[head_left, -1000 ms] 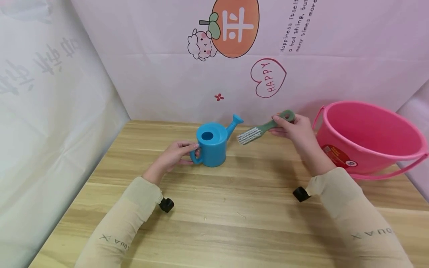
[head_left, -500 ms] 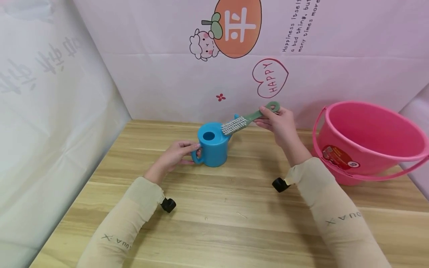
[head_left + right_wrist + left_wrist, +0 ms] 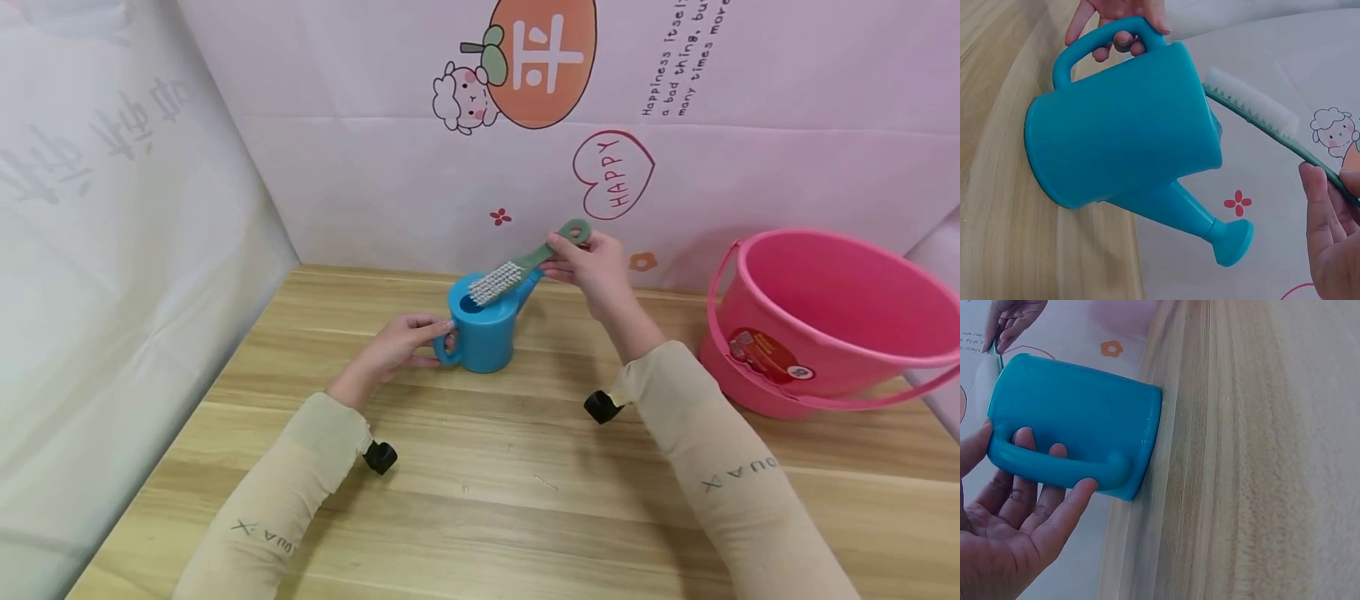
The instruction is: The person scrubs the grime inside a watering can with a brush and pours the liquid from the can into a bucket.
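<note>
A blue watering can [image 3: 487, 343] stands upright near the table's back edge, its spout pointing right. My left hand [image 3: 397, 342] holds its handle; in the left wrist view several fingers of the left hand [image 3: 1016, 531] pass behind the handle and the thumb lies at its upper end. My right hand [image 3: 600, 271] pinches the green handle of a brush [image 3: 497, 283] with white bristles facing up. The brush slants down leftward, its head over the can's top opening. In the right wrist view the brush [image 3: 1254, 103] is by the can's top; contact cannot be told.
A pink bucket [image 3: 847, 383] with a lowered handle stands at the right of the wooden table [image 3: 480, 533]. Behind the table hangs a white printed cloth [image 3: 360, 192], and another pale cloth [image 3: 150, 275] hangs along the left side.
My right hand has moved left with the brush, bringing its head from right of the spout to over the can's opening. The left hand keeps its hold on the can, which stays put.
</note>
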`<state>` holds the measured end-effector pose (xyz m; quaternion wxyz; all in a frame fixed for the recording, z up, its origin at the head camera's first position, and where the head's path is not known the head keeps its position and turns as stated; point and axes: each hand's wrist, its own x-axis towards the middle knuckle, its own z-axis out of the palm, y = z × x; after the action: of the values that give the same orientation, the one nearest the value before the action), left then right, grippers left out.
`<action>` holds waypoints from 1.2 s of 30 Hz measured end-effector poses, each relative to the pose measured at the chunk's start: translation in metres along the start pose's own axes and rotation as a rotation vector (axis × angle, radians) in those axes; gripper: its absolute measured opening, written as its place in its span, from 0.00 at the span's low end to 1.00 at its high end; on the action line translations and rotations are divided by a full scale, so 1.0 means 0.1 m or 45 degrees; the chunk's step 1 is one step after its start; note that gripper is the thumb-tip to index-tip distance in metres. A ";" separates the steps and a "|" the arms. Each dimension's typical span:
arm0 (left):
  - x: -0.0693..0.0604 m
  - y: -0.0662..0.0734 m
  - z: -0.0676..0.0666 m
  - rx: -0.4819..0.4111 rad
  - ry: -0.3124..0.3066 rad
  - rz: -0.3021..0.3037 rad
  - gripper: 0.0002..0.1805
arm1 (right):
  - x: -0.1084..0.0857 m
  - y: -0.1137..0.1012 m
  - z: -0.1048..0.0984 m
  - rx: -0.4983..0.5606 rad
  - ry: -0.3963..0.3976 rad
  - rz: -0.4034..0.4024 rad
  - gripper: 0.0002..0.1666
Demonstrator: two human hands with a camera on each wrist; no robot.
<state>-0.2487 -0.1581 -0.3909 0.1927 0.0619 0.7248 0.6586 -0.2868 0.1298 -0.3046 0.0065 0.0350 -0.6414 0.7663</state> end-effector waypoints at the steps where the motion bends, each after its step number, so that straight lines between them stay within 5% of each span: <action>1: 0.00 0.00 0.00 -0.002 -0.003 0.002 0.22 | 0.00 0.00 0.02 -0.036 -0.006 -0.012 0.12; 18: -0.01 0.01 -0.02 -0.021 -0.033 0.015 0.23 | -0.06 -0.12 0.33 -0.606 -0.087 -0.306 0.14; 36: 0.01 0.03 -0.05 -0.026 -0.059 0.005 0.21 | -0.09 -0.34 0.59 -1.120 -0.184 -0.379 0.14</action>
<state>-0.2518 -0.1625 -0.3881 0.2088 0.0765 0.7132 0.6647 -0.2737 0.0781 -0.2615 0.0860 0.1738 -0.8921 0.4080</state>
